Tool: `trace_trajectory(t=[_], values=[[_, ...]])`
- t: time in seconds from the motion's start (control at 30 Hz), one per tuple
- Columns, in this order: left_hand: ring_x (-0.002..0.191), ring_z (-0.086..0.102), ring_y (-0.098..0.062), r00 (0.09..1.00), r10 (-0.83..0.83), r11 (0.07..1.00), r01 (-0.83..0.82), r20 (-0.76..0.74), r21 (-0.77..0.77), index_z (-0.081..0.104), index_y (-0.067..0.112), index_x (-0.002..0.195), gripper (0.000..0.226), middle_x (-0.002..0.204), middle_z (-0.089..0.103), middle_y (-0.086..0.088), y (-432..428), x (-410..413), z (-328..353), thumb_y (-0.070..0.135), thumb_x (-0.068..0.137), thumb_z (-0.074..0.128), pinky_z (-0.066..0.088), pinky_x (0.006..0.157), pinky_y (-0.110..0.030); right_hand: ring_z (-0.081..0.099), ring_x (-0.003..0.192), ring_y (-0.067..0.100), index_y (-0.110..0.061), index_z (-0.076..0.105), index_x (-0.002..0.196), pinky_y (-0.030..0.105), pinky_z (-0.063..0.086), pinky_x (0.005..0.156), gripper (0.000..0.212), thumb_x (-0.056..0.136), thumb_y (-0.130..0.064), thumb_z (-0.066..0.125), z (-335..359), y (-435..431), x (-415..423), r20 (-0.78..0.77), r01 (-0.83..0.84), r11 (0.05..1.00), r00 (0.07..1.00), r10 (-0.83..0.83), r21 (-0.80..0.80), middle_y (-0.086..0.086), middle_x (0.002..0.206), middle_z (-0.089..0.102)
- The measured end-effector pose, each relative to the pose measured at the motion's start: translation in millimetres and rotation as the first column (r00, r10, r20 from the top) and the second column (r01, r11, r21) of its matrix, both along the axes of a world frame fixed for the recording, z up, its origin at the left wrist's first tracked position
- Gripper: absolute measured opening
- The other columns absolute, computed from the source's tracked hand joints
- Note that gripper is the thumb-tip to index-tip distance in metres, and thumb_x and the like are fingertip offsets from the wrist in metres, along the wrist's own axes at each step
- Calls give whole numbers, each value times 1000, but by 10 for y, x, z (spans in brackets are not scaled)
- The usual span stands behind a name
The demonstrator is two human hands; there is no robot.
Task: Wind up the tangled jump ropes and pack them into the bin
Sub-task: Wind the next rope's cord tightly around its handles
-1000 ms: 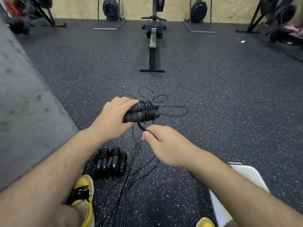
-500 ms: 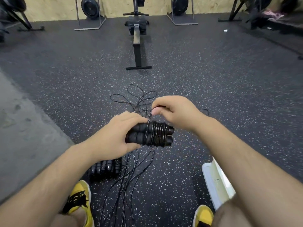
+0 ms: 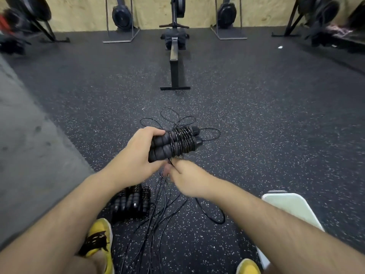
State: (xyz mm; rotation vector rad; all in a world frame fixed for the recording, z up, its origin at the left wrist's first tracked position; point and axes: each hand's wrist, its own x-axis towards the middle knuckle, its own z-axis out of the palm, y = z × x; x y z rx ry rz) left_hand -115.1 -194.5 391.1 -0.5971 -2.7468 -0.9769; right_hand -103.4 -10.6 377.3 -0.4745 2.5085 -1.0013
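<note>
Left hand point(image 3: 138, 153) grips the near end of a handle pair point(image 3: 158, 150), two black foam jump-rope handles held side by side above the floor, fingers curled over the top and thumb underneath. Right hand point(image 3: 189, 178) is just below and toward the person, motion-blurred, with thumb and fingertips pinching a thin black cord point(image 3: 170, 162) where it drops off the pair.

Setting, large to small:
- Rubber floor point(image 3: 256, 125), dark with white flecks, fills most of the view.
- Concrete strip point(image 3: 29, 145), grey, along the left edge.
- Plywood wall point(image 3: 79, 12) at the far side, with fan-wheel machines standing against it.
- Rowing machine point(image 3: 174, 56) flat on the floor, straight ahead and well apart from the hands.
- Bin point(image 3: 292, 206), white, on the floor at lower right, partly hidden by the right forearm. Its inside is not visible.
- Loose ropes point(image 3: 158, 214): several black cords run from between the feet up under the hands, then spread in tangled loops on the floor beyond the handles.
- Wound ropes point(image 3: 131, 202): a row of finished bundles lying on the floor under the left forearm, just beside the loose cords.
- Coil point(image 3: 182, 140): many tight turns of cord around the far half of the handle pair, with the end caps poking out past it.
- Yellow shoes: left shoe point(image 3: 98, 240) with black laces, right shoe point(image 3: 247, 266) cut off by the bottom edge.
</note>
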Motion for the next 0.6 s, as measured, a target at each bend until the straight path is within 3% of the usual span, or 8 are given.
trace_trajectory(t=[0.07, 0.2, 0.3, 0.37, 0.43, 0.6], values=[[120, 49, -19, 999, 18, 998, -20, -34, -59, 43, 23, 135, 68, 124, 47, 4, -66, -60, -29, 12, 79, 82, 42, 106, -45, 51, 74, 18, -14, 53, 100, 31, 37, 68, 31, 107, -36, 33, 14, -82, 54, -36, -12, 1000, 999, 13, 23, 0, 86, 55], [120, 48, -25, 998, 58, 988, -63, -39, -141, 45, 14, 138, 70, 124, 47, -1, -130, -132, -64, 14, 79, 82, 41, 106, -46, 43, 63, 10, -20, 39, 80, 31, 28, 53, 33, 107, -37, 33, 130, -75, 111, -69, -52, 996, 996, 57, 71, -3, 77, 47], [117, 48, -26, 997, 39, 976, -53, -70, -211, 48, 12, 136, 67, 124, 52, -4, -141, -168, -83, 14, 78, 83, 41, 103, -47, 47, 65, 13, -17, 44, 83, 32, 34, 56, 35, 107, -40, 32, 223, -28, 155, -35, -99, 991, 994, 102, 92, -2, 77, 51], [115, 48, -26, 996, 42, 965, -61, -78, -255, 50, 10, 134, 64, 123, 54, -4, -143, -183, -93, 13, 78, 82, 41, 101, -48, 54, 75, 18, -16, 53, 91, 35, 44, 69, 37, 106, -42, 31, 309, 5, 196, -69, -127, 984, 988, 137, 126, 0, 84, 57], [115, 49, -27, 996, 56, 952, -73, -65, -297, 51, 9, 133, 64, 123, 55, -4, -144, -201, -104, 14, 78, 82, 42, 101, -49, 57, 84, 22, -18, 55, 96, 38, 45, 76, 37, 107, -42, 28, 396, 51, 235, -169, -117, 977, 974, 148, 179, -2, 87, 59], [112, 51, -28, 994, -18, 932, -21, -105, -361, 52, 10, 129, 61, 122, 58, -4, -100, -215, -123, 12, 75, 81, 42, 95, -46, 51, 77, 25, -24, 41, 92, 36, 36, 67, 24, 107, -39, 29, 526, 174, 145, -510, -37, 940, 833, 216, 339, -10, 76, 45]])
